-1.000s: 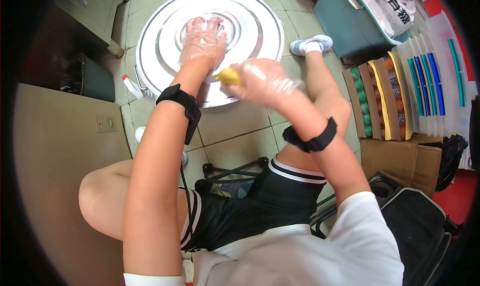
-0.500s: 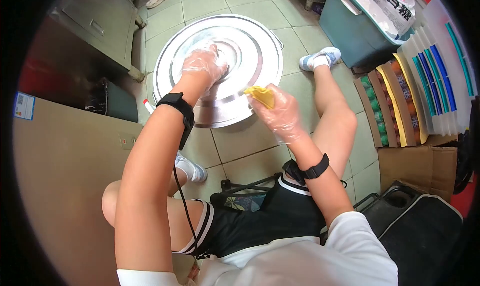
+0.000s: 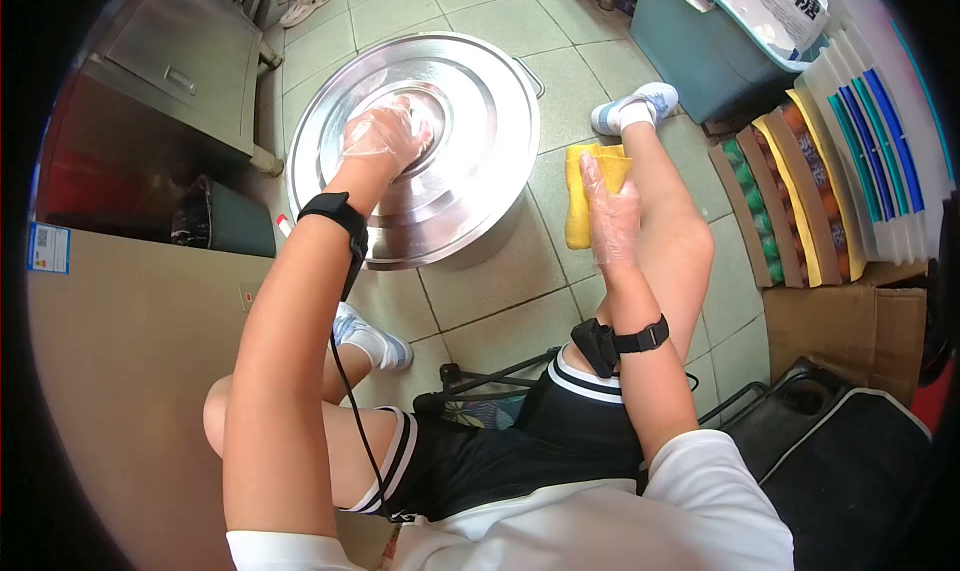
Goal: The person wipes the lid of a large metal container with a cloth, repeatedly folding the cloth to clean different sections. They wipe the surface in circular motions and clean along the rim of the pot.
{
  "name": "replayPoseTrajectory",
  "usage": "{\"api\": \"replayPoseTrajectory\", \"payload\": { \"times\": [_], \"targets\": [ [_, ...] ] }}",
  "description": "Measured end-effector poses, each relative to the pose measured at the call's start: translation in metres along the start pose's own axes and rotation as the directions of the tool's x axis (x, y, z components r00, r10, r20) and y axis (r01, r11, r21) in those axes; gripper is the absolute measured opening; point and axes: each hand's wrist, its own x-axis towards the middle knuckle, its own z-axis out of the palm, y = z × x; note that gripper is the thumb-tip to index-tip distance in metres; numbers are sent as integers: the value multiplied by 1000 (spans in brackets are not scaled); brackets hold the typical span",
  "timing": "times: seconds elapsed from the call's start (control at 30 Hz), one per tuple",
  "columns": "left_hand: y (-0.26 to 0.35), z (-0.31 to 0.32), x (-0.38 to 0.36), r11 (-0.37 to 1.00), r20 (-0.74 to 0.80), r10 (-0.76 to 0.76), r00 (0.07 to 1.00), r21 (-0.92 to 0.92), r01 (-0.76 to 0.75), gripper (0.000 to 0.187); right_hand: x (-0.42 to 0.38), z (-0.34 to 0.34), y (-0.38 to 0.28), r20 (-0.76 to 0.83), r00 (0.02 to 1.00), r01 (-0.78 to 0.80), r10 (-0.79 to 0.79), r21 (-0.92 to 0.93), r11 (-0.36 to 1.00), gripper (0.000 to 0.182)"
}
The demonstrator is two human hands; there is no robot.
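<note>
Yellow cloth (image 3: 578,206) sits in my right hand (image 3: 612,221), held up over the floor (image 3: 490,316) to the right of the big pot (image 3: 495,243). From my end I see that hand closed on the folded cloth, thumb laid over it, the other fingers mostly hidden. I'd judge it light and limp, stiffened a little by its folds; a pinch through the thick folded part should hold better than one loose corner, since the clear plastic gloves may slip.

My left hand (image 3: 385,139) rests near the middle of the round metal lid (image 3: 470,186), fingers partly curled; I cannot tell whether they grip a knob beneath. The lid looks rigid, smooth and wide, probably fairly heavy and slick under plastic, so a centred hold would likely tip it least.
</note>
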Motion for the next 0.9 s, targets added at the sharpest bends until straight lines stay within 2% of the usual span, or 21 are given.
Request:
{"api": "replayPoseTrajectory", "payload": {
  "times": [0.2,0.27,0.3,0.37,0.4,0.43,0.5,0.57,0.63,0.67,0.7,0.77,0.8,0.87,0.9],
  "targets": [
    [-9,-10,-8,990,35,136,990,32,-137,51,0,2,2,6,1000,-7,7,-6,1000,34],
    [-21,4,-3,966,-61,257,964,4,-257,47,0,2,1,27,997,-66,68,-83,994,34],
    [-25,6,-2,967,-58,255,965,1,-255,47,0,2,1,30,997,-68,71,-86,994,34],
    [-31,14,-2,917,-147,399,905,95,-388,48,-2,4,1,39,999,22,-21,-40,999,33],
    [-31,8,-4,917,-76,394,916,93,-387,46,-2,3,-2,45,999,21,-19,-45,999,33],
    [-33,11,-3,919,-74,391,917,86,-385,46,-4,2,-6,84,996,-7,12,-60,998,35],
    [-38,19,3,830,-113,518,848,307,-467,49,-5,1,-8,126,991,-36,47,-83,996,40],
    [-41,28,8,806,-96,560,823,295,-514,42,-5,1,-8,125,992,16,-3,-104,994,36],
    [-39,22,2,711,-66,633,772,443,-546,36,-4,4,3,134,991,36,-27,-62,997,32],
    [-39,17,1,525,78,719,691,590,-613,39,-3,6,8,136,989,57,-55,-13,998,29],
    [-32,10,-3,533,78,716,693,581,-615,39,-3,7,11,143,988,55,-52,-21,998,29],
    [-14,-4,-11,799,139,450,882,378,-467,42,-1,11,14,220,952,226,-212,-37,974,26],
    [-5,-32,-22,903,226,298,927,247,-351,44,0,13,12,232,949,228,-212,-44,973,26],
    [-7,-4,-2,936,204,255,945,193,-294,40,5,18,3,357,841,501,-407,-229,835,24],
    [-8,12,9,957,184,218,958,151,-247,38,7,20,-5,367,838,503,-404,-230,833,24]
  ]
}}
